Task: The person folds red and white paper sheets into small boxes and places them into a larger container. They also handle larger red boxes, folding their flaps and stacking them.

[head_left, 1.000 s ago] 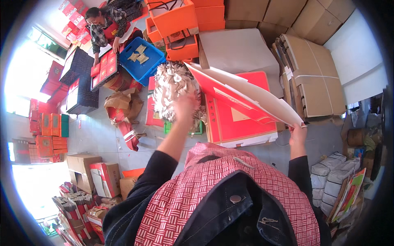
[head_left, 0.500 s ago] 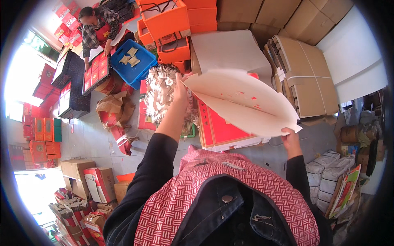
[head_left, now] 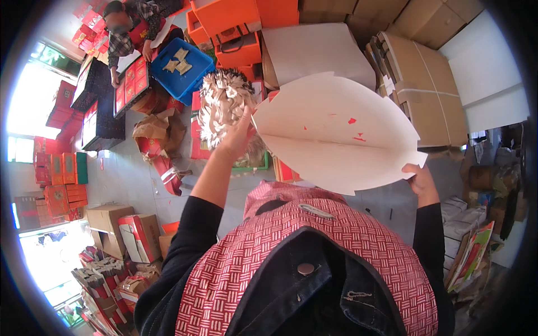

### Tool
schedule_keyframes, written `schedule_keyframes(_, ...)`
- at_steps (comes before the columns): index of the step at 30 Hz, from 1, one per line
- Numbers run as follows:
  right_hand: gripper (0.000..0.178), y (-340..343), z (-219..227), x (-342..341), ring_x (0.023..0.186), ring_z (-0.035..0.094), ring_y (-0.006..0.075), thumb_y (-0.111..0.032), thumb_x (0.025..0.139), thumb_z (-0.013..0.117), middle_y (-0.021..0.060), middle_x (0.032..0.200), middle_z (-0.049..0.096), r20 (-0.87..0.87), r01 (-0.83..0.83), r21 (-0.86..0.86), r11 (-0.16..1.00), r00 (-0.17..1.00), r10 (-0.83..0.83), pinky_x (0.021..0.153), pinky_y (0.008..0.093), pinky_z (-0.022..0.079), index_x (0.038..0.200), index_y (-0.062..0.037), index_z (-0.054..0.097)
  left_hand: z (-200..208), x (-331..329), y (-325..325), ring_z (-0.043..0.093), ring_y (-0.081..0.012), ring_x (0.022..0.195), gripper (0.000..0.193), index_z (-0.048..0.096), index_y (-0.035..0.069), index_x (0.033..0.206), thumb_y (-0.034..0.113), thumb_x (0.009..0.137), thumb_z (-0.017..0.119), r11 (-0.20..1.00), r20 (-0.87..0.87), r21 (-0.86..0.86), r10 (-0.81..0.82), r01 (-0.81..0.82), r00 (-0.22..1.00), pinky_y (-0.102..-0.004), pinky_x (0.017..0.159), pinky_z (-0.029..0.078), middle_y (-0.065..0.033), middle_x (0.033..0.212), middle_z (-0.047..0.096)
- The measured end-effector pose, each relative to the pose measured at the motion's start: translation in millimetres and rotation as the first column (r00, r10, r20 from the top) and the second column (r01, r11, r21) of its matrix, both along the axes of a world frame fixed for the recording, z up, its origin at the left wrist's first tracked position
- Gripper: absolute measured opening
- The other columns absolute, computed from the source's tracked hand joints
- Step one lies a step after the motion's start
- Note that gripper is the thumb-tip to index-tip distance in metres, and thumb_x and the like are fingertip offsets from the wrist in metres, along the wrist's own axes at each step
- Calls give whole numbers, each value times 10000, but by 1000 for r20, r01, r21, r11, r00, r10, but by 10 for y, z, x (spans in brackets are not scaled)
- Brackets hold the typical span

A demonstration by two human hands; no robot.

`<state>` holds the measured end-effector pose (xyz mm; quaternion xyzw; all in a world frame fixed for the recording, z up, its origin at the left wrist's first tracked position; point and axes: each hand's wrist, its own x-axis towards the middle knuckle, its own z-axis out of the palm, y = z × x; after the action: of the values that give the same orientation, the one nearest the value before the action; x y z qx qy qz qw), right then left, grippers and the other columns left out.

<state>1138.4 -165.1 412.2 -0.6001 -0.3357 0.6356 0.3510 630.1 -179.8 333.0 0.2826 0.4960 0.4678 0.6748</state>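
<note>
A big white card sheet [head_left: 336, 134], creased down its middle and flecked with a few red marks, is being held up in the air above red boxes [head_left: 202, 131]. The right hand [head_left: 419, 182] is pinching its lower right corner, fingers closed on the edge. The left hand [head_left: 238, 137] is reaching up, arm bent, at the sheet's left edge; whether it is gripping the sheet I cannot tell. One sheet, two hands. Behind, another person [head_left: 131, 25] is bending over one blue crate [head_left: 182, 70].
</note>
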Motion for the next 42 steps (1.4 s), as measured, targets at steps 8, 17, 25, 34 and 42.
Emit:
schedule_keyframes(8, 540, 241, 104, -56, 869, 617, 234, 2, 631, 569, 87, 995, 602, -13, 57, -11, 998, 998, -57, 745, 375, 532, 1168, -17, 529, 319, -271, -120, 334, -248, 1341, 1042, 282, 2, 1439, 609, 708, 708, 874, -33, 163, -459, 458, 888, -406, 1095, 274, -138, 1445, 362)
schedule_keyframes(17, 539, 308, 196, -67, 896, 600, 227, 2, 627, 560, 78, 995, 595, -24, 42, 28, 999, 999, -41, 768, 355, 521, 1165, -18, 531, 459, -237, -200, 366, -266, 1326, 1082, 292, -11, 1429, 412, 606, 854, 844, -71, 193, -496, 500, 866, -372, 1090, 288, -132, 1427, 389)
schedule_keyframes(25, 540, 133, 14, 46, 961, 601, 221, 3, 646, 600, 83, 1069, 605, -60, -28, 16, 999, 998, 29, 825, 363, 507, 1182, -8, 537, 763, -221, -400, 382, -212, 1299, 769, 340, 7, 1423, 303, 813, 704, 863, -277, -134, -504, 486, 818, -323, 1061, 314, -117, 1385, 437)
schedule_keyframes(34, 645, -13, -38, 334, 1070, 566, 205, 25, 739, 605, 92, 1210, 560, -47, 1, 40, 999, 999, 1, 898, 334, 476, 1359, -16, 433, 957, 131, -588, 635, -284, 974, 349, 586, 109, 1251, 227, 927, 531, 781, -777, -175, -483, 600, 403, -359, 854, 476, -179, 1049, 661)
schedule_keyframes(42, 437, 5, 1569, 27, 1125, 558, 227, 2, 759, 528, 136, 1229, 573, 515, -713, 207, 669, 661, 545, 957, 351, 439, 1195, 25, 557, 970, 577, -760, 605, -406, 699, 155, 584, 62, 914, 206, 909, 527, 858, -973, -21, -137, 513, 188, -499, 603, 477, -189, 712, 610)
